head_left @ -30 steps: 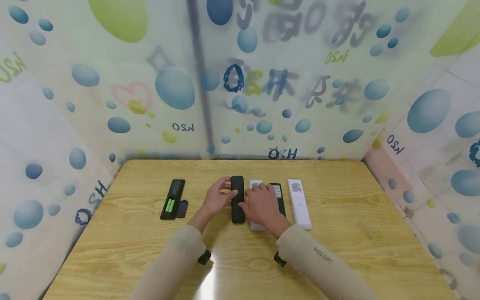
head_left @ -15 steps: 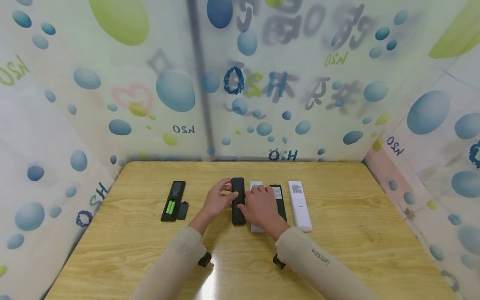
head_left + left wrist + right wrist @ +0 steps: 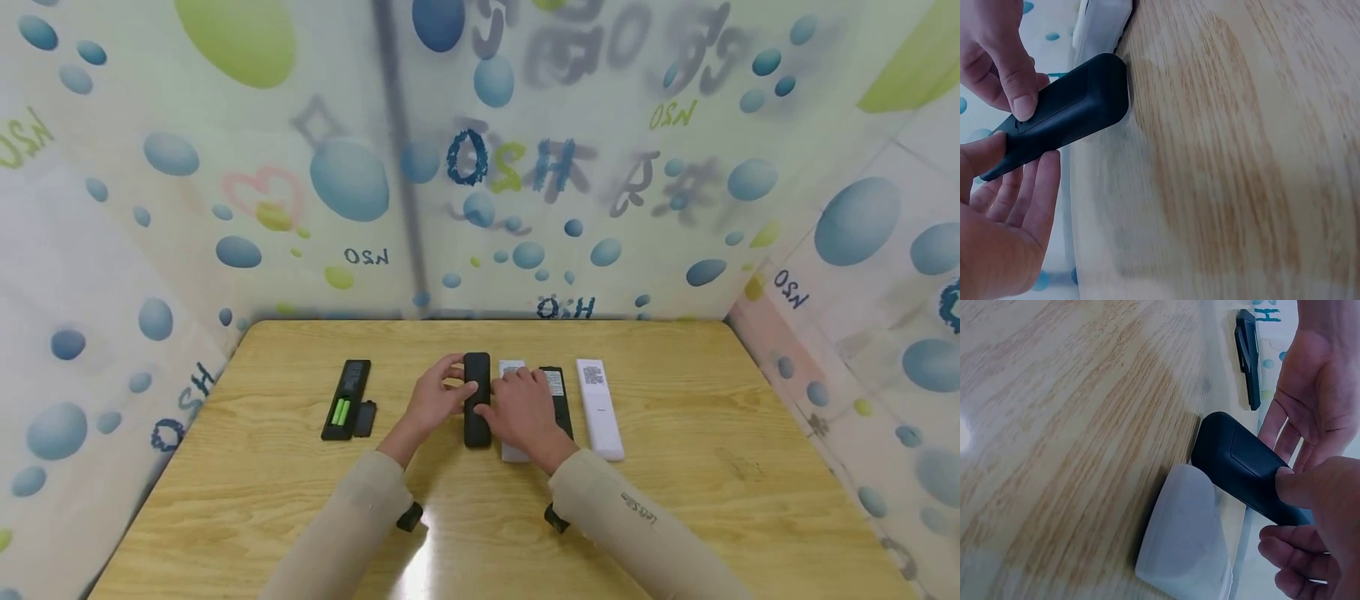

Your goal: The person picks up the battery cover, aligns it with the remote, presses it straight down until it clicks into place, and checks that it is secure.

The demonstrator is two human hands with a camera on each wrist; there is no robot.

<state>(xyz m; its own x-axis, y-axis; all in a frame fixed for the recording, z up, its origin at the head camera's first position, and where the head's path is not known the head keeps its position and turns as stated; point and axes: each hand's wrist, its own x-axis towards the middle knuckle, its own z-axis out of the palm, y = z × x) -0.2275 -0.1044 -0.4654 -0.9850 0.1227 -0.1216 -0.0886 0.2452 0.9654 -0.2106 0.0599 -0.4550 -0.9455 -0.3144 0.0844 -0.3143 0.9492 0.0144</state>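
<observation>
A black remote control lies face down with its near end on the table and its far end raised, as both wrist views show. My left hand grips it from the left, thumb on the edge and fingers along the other side. From the right, my right hand holds it too; the right thumb presses on the top of the battery cover. That cover sits in place. Under and beside my right hand lies a white remote, partly hidden.
At the left, another black remote lies with two green batteries showing; its loose cover is beside it. To the right are a black remote and a white remote. A patterned curtain hangs behind the wooden table.
Both hands keep their hold on the black remote, with the right thumb still on its cover. Only a slight shift of the head view shows.
</observation>
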